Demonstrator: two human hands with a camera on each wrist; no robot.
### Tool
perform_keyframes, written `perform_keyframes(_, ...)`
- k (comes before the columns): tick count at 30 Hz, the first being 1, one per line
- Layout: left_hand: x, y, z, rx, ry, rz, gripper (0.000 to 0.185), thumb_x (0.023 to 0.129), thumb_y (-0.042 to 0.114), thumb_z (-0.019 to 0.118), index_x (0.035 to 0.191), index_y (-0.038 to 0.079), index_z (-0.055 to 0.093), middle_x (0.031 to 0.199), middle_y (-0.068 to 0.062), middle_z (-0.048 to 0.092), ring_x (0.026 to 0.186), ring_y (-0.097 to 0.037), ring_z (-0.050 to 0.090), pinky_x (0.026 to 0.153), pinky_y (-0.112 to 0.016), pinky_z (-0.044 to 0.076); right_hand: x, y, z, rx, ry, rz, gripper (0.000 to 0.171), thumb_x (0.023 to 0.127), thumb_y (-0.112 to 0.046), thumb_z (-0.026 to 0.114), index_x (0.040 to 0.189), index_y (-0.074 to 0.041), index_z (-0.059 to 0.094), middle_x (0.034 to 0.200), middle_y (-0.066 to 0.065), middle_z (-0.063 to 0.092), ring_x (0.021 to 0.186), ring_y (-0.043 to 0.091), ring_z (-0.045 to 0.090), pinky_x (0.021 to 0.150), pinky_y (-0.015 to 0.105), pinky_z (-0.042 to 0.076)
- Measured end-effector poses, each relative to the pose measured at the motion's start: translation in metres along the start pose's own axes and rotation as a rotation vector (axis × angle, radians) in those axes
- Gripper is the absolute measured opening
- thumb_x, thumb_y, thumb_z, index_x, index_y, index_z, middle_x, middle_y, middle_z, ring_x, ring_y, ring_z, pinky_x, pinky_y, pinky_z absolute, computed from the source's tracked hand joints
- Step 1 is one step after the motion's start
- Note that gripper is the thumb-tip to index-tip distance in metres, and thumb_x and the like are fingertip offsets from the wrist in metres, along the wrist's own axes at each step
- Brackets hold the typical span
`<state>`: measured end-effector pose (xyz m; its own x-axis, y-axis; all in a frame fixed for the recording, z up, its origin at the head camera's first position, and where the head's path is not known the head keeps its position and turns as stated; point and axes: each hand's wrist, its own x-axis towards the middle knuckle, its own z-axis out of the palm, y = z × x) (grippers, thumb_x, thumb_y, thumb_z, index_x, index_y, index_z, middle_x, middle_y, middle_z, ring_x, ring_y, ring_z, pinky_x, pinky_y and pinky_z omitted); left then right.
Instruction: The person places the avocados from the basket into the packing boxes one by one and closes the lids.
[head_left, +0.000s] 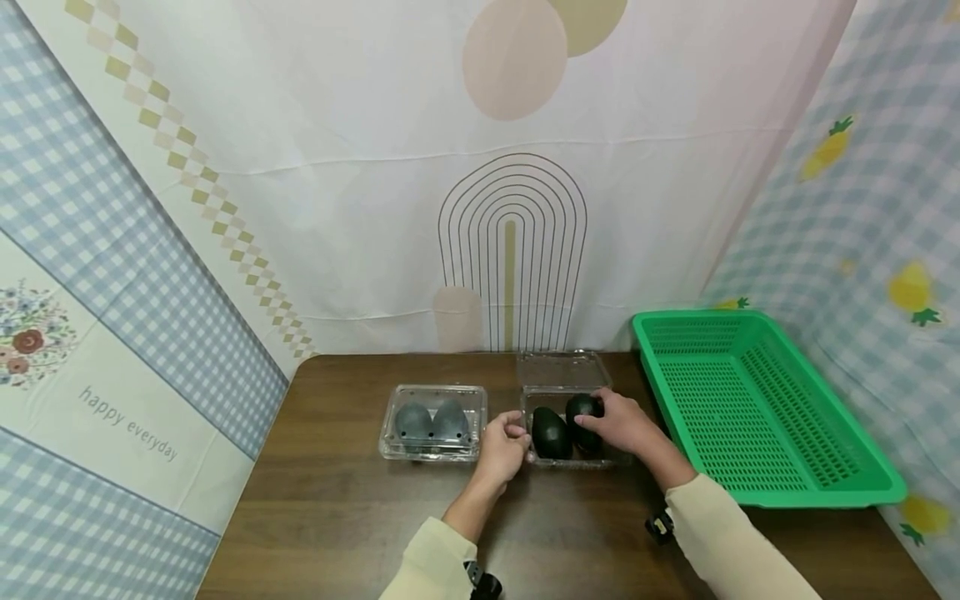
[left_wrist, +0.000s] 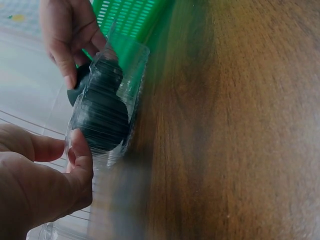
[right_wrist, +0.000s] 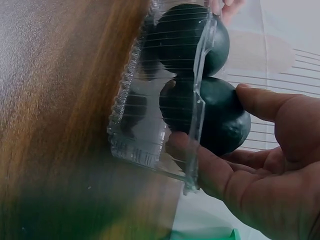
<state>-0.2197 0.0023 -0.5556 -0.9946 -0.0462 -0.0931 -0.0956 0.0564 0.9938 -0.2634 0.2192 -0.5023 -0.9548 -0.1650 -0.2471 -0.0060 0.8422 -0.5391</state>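
Note:
A clear plastic box [head_left: 542,463] stands with its hinged lid [head_left: 562,369] raised at the back and two dark green avocados inside, side by side. My right hand [head_left: 624,425] grips the right avocado [right_wrist: 220,117], thumb on one side and fingers reaching down within the box wall. Beside it lies the left avocado [head_left: 551,435], with no hand on it. At the box's left rim, my left hand [head_left: 501,452] pinches the plastic edge between thumb and forefinger, as the left wrist view shows.
A second clear box [head_left: 387,446], its lid down, holds two more dark rounded fruits to the left. The large green plastic basket [head_left: 750,417] sits at the right, close to my right forearm. A patterned cloth wall [head_left: 375,250] rises behind the wooden table [head_left: 330,508].

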Motion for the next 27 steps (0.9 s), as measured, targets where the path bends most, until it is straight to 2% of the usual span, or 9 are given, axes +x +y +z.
perform_keyframes(9, 0.000, 0.000, 0.000, -0.053, -0.027, -0.033, 0.045, 0.090, -0.014, 0.061, 0.135, -0.014, 0.054, 0.092, -0.012, 0.057, 0.059, -0.012, 0.060, 0.055, -0.026, 0.061, 0.005, 0.003, 0.009, 0.032, -0.011, 0.017, 0.068, 0.099, -0.036, 0.070, 0.143, 0.009, 0.045, 0.130, 0.034, 0.061, 0.102, 0.038, 0.069, 0.082, 0.053, 0.060)
perform_keyframes(12, -0.001, 0.003, 0.000, -0.052, -0.026, -0.040, 0.045, 0.090, -0.016, 0.059, 0.135, -0.016, 0.053, 0.093, -0.015, 0.057, 0.058, -0.012, 0.059, 0.056, -0.026, 0.061, 0.006, 0.003, 0.012, 0.026, -0.005, 0.007, 0.066, 0.098, -0.034, 0.071, 0.140, 0.010, 0.047, 0.133, 0.036, 0.059, 0.108, 0.043, 0.067, 0.085, 0.055, 0.060)
perform_keyframes(17, -0.004, 0.005, 0.001, -0.038, -0.014, -0.027, 0.044, 0.091, -0.014, 0.060, 0.134, -0.017, 0.052, 0.093, -0.018, 0.058, 0.059, -0.011, 0.056, 0.055, -0.024, 0.057, 0.007, 0.006, 0.017, 0.013, 0.012, 0.001, 0.063, 0.098, -0.034, 0.071, 0.137, 0.010, 0.049, 0.128, 0.034, 0.062, 0.110, 0.046, 0.065, 0.085, 0.055, 0.059)
perform_keyframes(18, -0.002, 0.001, 0.002, -0.038, -0.010, -0.031, 0.044, 0.091, -0.014, 0.061, 0.135, -0.016, 0.053, 0.092, -0.016, 0.058, 0.059, -0.011, 0.056, 0.054, -0.022, 0.056, 0.007, 0.006, 0.018, 0.010, 0.016, 0.003, 0.063, 0.098, -0.034, 0.071, 0.137, 0.010, 0.049, 0.127, 0.034, 0.062, 0.110, 0.046, 0.065, 0.085, 0.055, 0.059)
perform_keyframes(27, 0.001, -0.001, 0.001, -0.037, -0.018, -0.035, 0.045, 0.090, -0.013, 0.061, 0.135, -0.013, 0.055, 0.091, -0.010, 0.057, 0.064, -0.013, 0.058, 0.055, -0.019, 0.054, 0.005, 0.000, 0.021, -0.019, 0.036, 0.005, 0.063, 0.101, -0.033, 0.067, 0.141, 0.011, 0.046, 0.136, 0.037, 0.057, 0.122, 0.051, 0.059, 0.094, 0.061, 0.056)
